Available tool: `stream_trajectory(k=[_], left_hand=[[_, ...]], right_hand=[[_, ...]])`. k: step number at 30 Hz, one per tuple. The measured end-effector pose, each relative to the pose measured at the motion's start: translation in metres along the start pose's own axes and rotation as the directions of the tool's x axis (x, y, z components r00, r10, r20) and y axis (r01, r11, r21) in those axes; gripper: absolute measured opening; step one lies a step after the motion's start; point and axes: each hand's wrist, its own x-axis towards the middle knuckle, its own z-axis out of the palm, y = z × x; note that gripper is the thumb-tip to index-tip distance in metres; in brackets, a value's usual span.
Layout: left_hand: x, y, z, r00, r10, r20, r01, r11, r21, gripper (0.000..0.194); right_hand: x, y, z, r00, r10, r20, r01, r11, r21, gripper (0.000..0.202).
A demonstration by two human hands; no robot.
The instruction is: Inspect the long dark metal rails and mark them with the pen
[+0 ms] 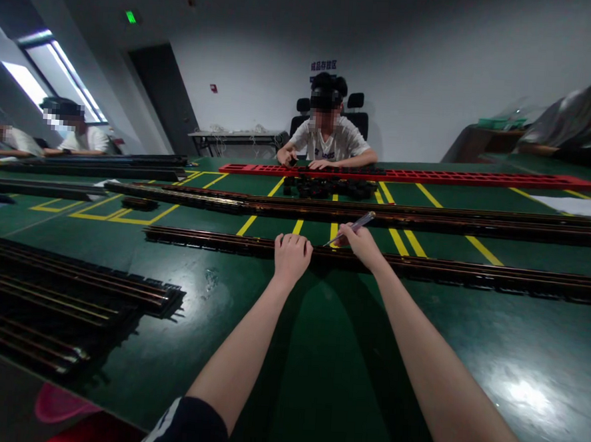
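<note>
A long black rail [214,238] with copper-coloured strips along it lies crosswise in front of me on the green table. My left hand [292,255] is closed over this rail near its middle, fingers bent over the far side. To the right of it, my right hand [357,241] is wrapped around a slim screwdriver [363,220] with a translucent handle. The screwdriver slants, its thin shaft pointing down and left to the rail between my hands. Whether its tip touches the rail I cannot tell.
More long black rails [426,219] lie beyond, and several are stacked at the left [72,277]. Yellow tape lines mark the green table [205,389]. Across it, a person [325,139] works behind a red rail [428,177]. Other people sit at both sides.
</note>
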Motion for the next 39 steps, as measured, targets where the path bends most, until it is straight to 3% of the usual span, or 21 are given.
stream_trajectory(k=[8,17,25,33,39], left_hand=[[0.0,0.002,-0.002,0.996,0.055,0.065,-0.053,0.998,-0.03,0.039],[0.002,0.002,-0.005,0.993,0.036,0.114,-0.033,0.999,-0.031,0.041],[0.003,0.001,-0.004,0.997,-0.008,0.082,0.013,0.998,-0.056,0.041],[0.005,0.0,-0.005,0.99,-0.13,0.058,0.133,0.99,-0.045,0.042],[0.004,0.0,-0.004,0.992,-0.111,0.058,0.111,0.994,0.009,0.043]], right_hand=[[0.0,0.001,-0.004,0.997,0.021,-0.071,-0.022,1.0,-0.011,0.026],[-0.002,-0.001,-0.004,0.999,0.005,-0.053,-0.009,0.997,-0.08,0.03],[-0.003,-0.004,-0.001,0.998,0.013,-0.055,-0.017,0.998,-0.067,0.033],[-0.002,-0.001,0.006,0.998,-0.059,-0.022,0.056,0.993,-0.103,0.03],[-0.007,-0.008,0.003,0.999,-0.033,-0.007,0.032,0.995,-0.099,0.031]])
